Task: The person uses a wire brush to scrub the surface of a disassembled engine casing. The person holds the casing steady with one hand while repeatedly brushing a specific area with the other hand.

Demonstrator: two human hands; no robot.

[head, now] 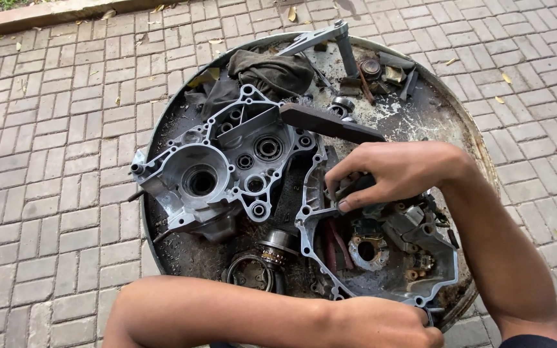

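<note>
Resting on a big round metal tray (pixel 162 122) set on a brick-paved floor (pixel 46 193), two halves of an engine crankcase lie open side up. The nearer crankcase half (pixel 381 264) fills the tray's lower right, its long axis running from upper left near the flat file to lower right at the tray's rim, with dark small parts heaped in its hollow. The right hand (pixel 391 171) reaches down into its upper end, grip curled shut round a dark small part there; what exactly it is I cannot tell. The left hand (pixel 381 322) sits closed at the casing's lower edge, near the rim, fingers pinched on something hidden from view. Just left lies the other crankcase half (pixel 220 167), bearings and bores showing. A dark flat file (pixel 330 124) lies across between them above the right hand. A grey rag (pixel 272 72) and a kick lever (pixel 330 35) lie at the far rim, and a gear cluster (pixel 272 252) near the left forearm.
</note>
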